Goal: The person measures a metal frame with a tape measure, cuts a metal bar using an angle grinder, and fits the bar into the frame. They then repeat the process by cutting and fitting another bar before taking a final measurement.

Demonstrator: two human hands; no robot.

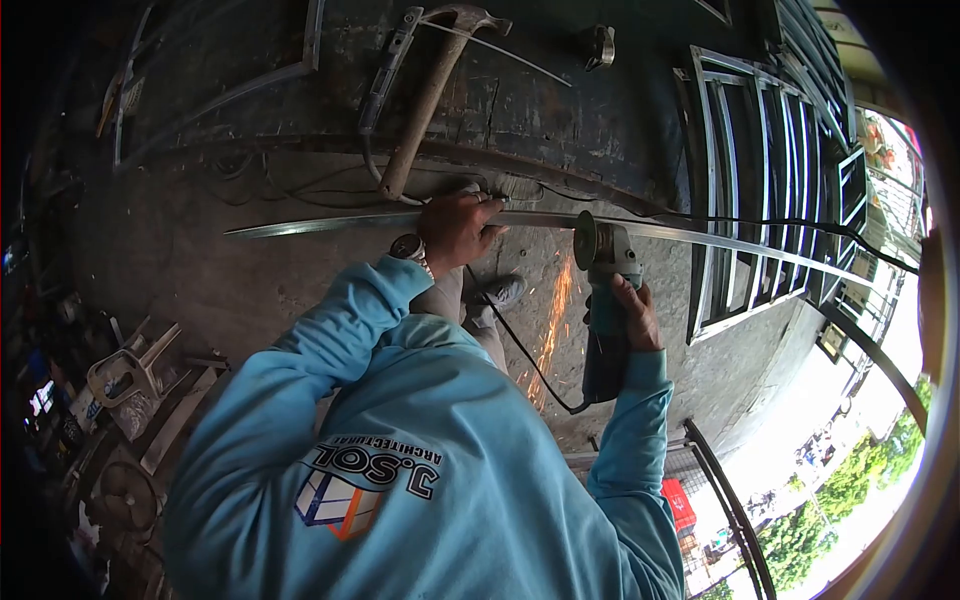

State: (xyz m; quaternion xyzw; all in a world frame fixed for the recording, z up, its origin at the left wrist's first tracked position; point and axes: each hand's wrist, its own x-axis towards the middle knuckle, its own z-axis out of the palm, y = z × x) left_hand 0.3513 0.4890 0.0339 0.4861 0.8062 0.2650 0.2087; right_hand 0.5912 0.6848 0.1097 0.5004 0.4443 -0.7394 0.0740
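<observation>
A long, thin metal bar [330, 222] stretches from left to right in front of my body. My left hand [462, 228], with a watch on its wrist, is closed around the bar left of the cutting place. My right hand [637, 312] grips the body of an angle grinder [605, 350]. The grinder's disc [586, 240] meets the bar, and orange sparks [555, 330] stream down toward the floor. A black cord runs from the grinder's rear end.
On the dark worktable [560, 130] lie a wooden-handled hammer [425, 110] and what looks like a welding electrode holder [390, 70] with a thin rod. Metal frames [755, 180] stand at the right. My shoe [503, 290] is below. A plastic chair [125, 375] sits at left.
</observation>
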